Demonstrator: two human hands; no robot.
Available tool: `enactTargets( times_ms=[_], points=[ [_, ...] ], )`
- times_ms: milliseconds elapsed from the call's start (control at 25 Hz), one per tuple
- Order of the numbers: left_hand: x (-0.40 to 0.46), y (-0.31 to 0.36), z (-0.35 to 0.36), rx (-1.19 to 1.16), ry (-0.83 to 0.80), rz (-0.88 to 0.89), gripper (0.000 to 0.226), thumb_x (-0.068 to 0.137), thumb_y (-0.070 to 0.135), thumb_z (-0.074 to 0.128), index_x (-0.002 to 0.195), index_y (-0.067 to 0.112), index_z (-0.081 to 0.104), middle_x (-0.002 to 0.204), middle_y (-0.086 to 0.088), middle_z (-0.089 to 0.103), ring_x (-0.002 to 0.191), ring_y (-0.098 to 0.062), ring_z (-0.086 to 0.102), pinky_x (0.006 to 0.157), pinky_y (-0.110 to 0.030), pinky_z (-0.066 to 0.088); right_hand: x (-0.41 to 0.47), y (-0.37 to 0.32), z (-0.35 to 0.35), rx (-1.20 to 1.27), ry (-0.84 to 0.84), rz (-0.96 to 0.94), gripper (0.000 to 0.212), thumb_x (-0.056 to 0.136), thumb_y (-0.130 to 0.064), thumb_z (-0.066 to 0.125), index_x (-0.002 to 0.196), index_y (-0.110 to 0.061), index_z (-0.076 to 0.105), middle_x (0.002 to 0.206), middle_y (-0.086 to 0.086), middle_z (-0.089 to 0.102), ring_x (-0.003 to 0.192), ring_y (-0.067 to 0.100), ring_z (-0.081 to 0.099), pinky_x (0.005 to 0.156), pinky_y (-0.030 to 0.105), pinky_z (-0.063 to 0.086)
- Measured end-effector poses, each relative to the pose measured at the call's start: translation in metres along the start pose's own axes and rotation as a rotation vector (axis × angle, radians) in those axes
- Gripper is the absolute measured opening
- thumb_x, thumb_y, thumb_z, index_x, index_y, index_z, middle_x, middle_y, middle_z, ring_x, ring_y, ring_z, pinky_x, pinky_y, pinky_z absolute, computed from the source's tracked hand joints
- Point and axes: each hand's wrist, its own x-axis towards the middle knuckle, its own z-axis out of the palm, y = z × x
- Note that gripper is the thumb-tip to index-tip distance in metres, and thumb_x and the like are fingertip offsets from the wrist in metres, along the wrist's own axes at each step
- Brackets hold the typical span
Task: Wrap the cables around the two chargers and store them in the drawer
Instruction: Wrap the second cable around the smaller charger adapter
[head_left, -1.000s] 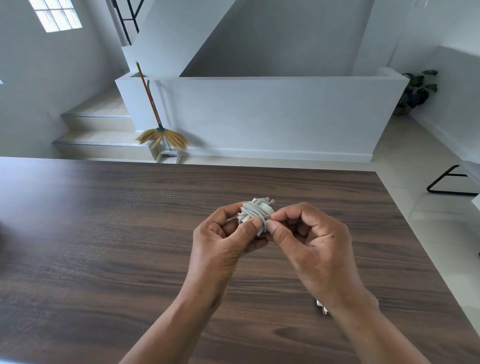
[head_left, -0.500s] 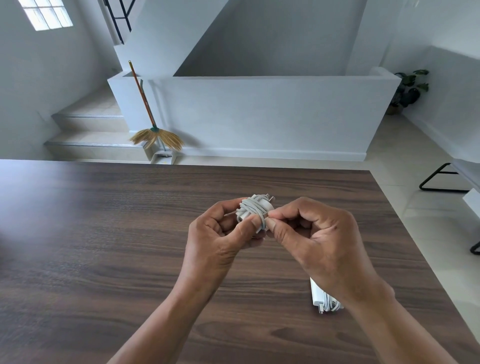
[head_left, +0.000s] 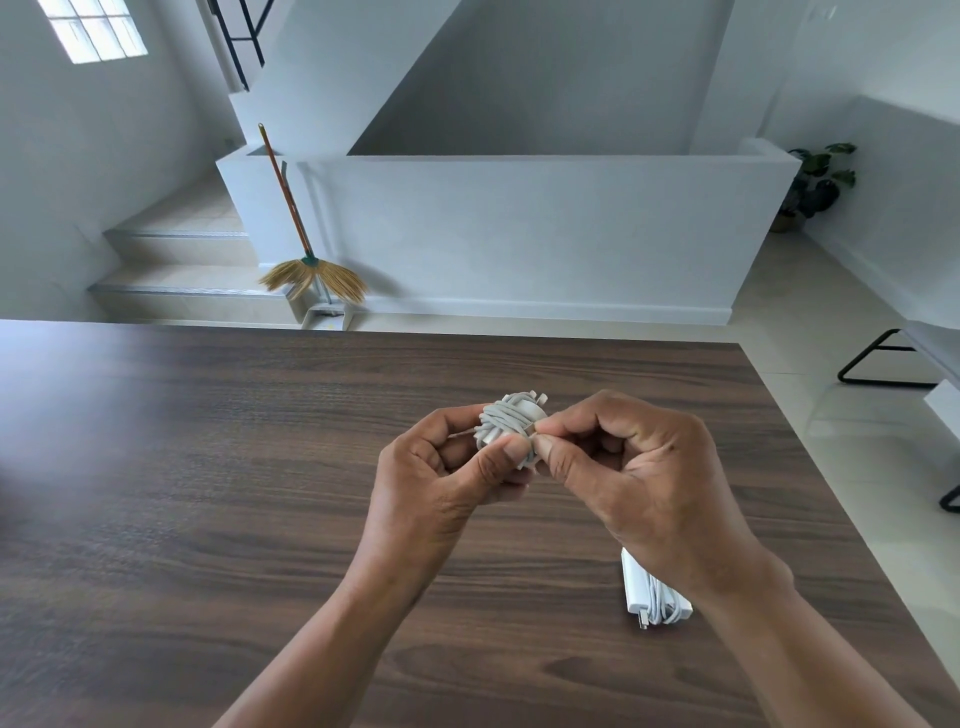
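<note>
Above the dark wood-grain table (head_left: 208, 493), left hand (head_left: 441, 483) grips the small white cable-wound charger (head_left: 511, 423) while right hand (head_left: 634, 467) pinches its cable end; recommend tucking it under a tight loop.

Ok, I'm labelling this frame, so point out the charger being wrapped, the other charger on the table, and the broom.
charger being wrapped (head_left: 511, 420), head view, on its coiled grey cable.
other charger (head_left: 635, 584), head view, on its white body.
broom (head_left: 311, 278), head view, on the straw bristles.
</note>
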Motion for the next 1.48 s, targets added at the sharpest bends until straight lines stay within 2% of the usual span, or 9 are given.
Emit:
enactTargets(
  times_ms=[240,360,480,640,880,1000,1120,1320,1480],
  points=[
    [0.001,0.003,0.002,-0.023,-0.015,-0.012,0.038,0.083,0.022,0.074,0.117,0.004,0.072,0.095,-0.016,0.083,0.086,-0.033,0.081,0.076,-0.04,0.066,0.002,-0.001,-0.003,0.135,-0.018,0.055,0.012,0.085,-0.002,0.081,0.086,-0.014,0.079,0.084,0.004,0.081,0.078,0.028,0.078,0.078,0.051,0.065],
    [0.001,0.002,0.003,-0.021,-0.016,-0.012,0.039,0.082,0.02,0.076,0.117,0.003,0.071,0.096,-0.017,0.083,0.086,-0.034,0.081,0.077,-0.04,0.066,0.001,0.001,-0.003,0.165,-0.01,0.073,0.011,0.085,0.0,0.081,0.086,-0.011,0.079,0.085,0.009,0.081,0.079,0.034,0.078,0.078,0.056,0.064],
    [0.002,0.001,0.002,-0.004,-0.014,-0.009,0.041,0.079,0.02,0.079,0.115,0.003,0.071,0.095,-0.017,0.083,0.086,-0.033,0.081,0.076,-0.039,0.066,0.003,0.003,-0.005,0.153,-0.02,0.09,0.01,0.083,0.001,0.082,0.084,-0.009,0.079,0.083,0.014,0.079,0.079,0.042,0.074,0.077,0.063,0.061],
    [0.005,0.002,0.001,0.007,-0.025,-0.009,0.044,0.074,0.02,0.082,0.113,0.003,0.071,0.097,-0.017,0.083,0.087,-0.033,0.081,0.074,-0.038,0.066,0.006,0.003,-0.011,0.095,-0.068,0.1,0.01,0.082,-0.006,0.084,0.082,-0.015,0.079,0.081,0.012,0.078,0.077,0.04,0.073,0.074,0.063,0.061],
    [0.005,0.0,0.001,0.016,-0.036,-0.027,0.043,0.074,0.021,0.082,0.111,0.002,0.072,0.094,-0.018,0.082,0.087,-0.035,0.08,0.073,-0.039,0.066,0.008,-0.001,-0.014,-0.005,-0.107,0.062,0.012,0.082,-0.006,0.085,0.08,-0.017,0.08,0.078,0.009,0.077,0.071,0.036,0.072,0.066,0.056,0.06],
    [0.003,0.0,0.001,-0.005,-0.03,-0.048,0.043,0.072,0.024,0.082,0.108,0.003,0.072,0.093,-0.018,0.082,0.084,-0.033,0.08,0.074,-0.043,0.066,0.005,0.0,-0.013,-0.037,-0.099,0.006,0.009,0.082,-0.008,0.085,0.084,-0.016,0.081,0.079,0.003,0.077,0.068,0.023,0.072,0.062,0.043,0.062],
    [0.003,0.0,0.002,-0.047,-0.009,-0.081,0.041,0.072,0.026,0.082,0.104,0.003,0.073,0.091,-0.017,0.082,0.083,-0.031,0.079,0.082,-0.054,0.065,-0.001,0.002,-0.007,-0.08,-0.07,-0.062,0.014,0.081,-0.007,0.087,0.089,-0.015,0.08,0.083,-0.003,0.077,0.074,0.017,0.075,0.068,0.029,0.062],
    [0.002,0.002,0.001,-0.063,0.01,-0.109,0.042,0.073,0.025,0.082,0.104,0.0,0.072,0.092,-0.019,0.082,0.083,-0.029,0.079,0.088,-0.06,0.062,-0.007,0.002,0.004,-0.191,0.042,-0.198,0.015,0.078,-0.006,0.089,0.088,-0.011,0.078,0.086,-0.006,0.076,0.079,0.011,0.077,0.072,0.027,0.064],
    [0.001,0.004,0.002,-0.071,0.014,-0.11,0.039,0.07,0.025,0.084,0.1,0.002,0.072,0.093,-0.015,0.082,0.084,-0.026,0.079,0.084,-0.054,0.064,-0.009,0.001,0.008,-0.277,0.105,-0.286,0.015,0.079,-0.004,0.089,0.088,-0.009,0.079,0.086,-0.003,0.075,0.077,0.008,0.076,0.07,0.026,0.063]
  ],
)
